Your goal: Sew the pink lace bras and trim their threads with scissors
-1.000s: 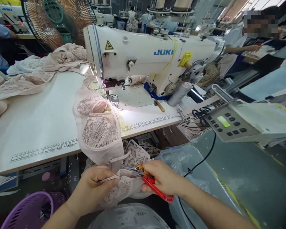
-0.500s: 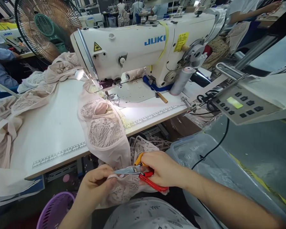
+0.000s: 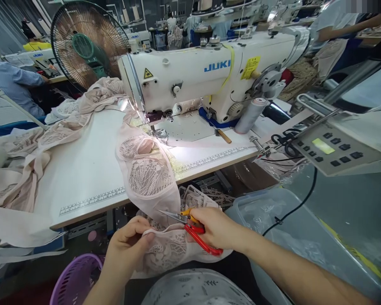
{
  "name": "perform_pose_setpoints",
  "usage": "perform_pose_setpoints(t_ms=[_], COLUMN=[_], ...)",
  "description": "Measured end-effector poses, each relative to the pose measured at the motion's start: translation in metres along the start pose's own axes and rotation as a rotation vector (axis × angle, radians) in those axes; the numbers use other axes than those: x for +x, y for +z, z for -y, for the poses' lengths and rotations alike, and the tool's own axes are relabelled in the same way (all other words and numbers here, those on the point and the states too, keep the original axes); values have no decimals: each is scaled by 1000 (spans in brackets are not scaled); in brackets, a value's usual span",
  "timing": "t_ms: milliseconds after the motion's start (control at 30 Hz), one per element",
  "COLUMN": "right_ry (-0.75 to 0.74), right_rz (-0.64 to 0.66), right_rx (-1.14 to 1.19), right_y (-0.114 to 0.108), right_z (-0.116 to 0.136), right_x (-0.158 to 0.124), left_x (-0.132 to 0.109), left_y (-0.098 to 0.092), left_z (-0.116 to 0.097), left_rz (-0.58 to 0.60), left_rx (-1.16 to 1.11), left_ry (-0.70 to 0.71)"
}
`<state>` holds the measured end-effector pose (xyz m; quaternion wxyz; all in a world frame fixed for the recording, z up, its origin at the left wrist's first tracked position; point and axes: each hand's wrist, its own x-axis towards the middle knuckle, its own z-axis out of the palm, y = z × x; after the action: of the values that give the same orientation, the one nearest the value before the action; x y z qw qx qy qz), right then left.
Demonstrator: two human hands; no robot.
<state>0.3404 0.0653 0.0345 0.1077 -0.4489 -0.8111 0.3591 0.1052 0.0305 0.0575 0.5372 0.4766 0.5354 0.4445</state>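
My left hand [image 3: 129, 243] pinches the edge of a pale pink lace bra piece [image 3: 167, 250] over my lap. My right hand [image 3: 214, 228] is closed around scissors [image 3: 198, 239] with red and orange handles. Their blades point left, slightly apart, above the fabric edge and a short way from my left fingers. Another lace bra cup [image 3: 150, 176] hangs over the table's front edge, its upper end lying near the needle area of the sewing machine [image 3: 184, 76]. Whether the two bra parts are joined is hard to see.
A white table [image 3: 92, 165] with a printed ruler spans the middle. Bra pieces [image 3: 66, 127] pile up along its left side, near a fan [image 3: 89, 46]. Below stand a purple basket [image 3: 78, 279] and a clear plastic bin [image 3: 273, 203]. A control panel [image 3: 333, 146] juts in at right.
The scissor blades have tilted upward, away from my left fingertips, and more of the lace edge shows. My view has shifted, so the machine and table appear lower and further right.
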Motion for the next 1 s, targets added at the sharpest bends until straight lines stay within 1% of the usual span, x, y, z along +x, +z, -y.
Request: perform_pose_setpoints(t_ms=[67, 133, 200, 300, 433, 600, 667, 833, 933, 1000], right_ry=[2, -27, -68, -138, -149, -136, -142, -134, -161, -188], right_rz=[56, 69, 57, 35, 21, 84, 97, 44, 24, 15], right_rx=[-29, -92, -144, -182, -207, -248, -247, -198, -122, -60], right_y=[0, 0, 1, 3, 3, -8, -12, -18, -19, -18], right_z=[-2, -4, -5, -7, -1, 13, 14, 2, -7, -11], right_x=[-4, -9, -13, -19, -26, -32, -33, -40, -46, -50], left_x=[-1, -3, -4, -5, -9, -20, -27, -48, -60, -68], left_y=[-4, -7, -8, -9, -15, -34, -43, -64, -74, -79], left_z=[2, 5, 8, 13, 14, 5, -2, -19, -24, -26], left_rz=[-64, -110, -138, -147, -195, -276, -344, -526, -558, -571], left_rx=[5, 20, 29, 8, -16, -41, -67, -112, -110, -102], left_ry=[25, 54, 73, 82, 71, 29, 8, -1, -25, -7])
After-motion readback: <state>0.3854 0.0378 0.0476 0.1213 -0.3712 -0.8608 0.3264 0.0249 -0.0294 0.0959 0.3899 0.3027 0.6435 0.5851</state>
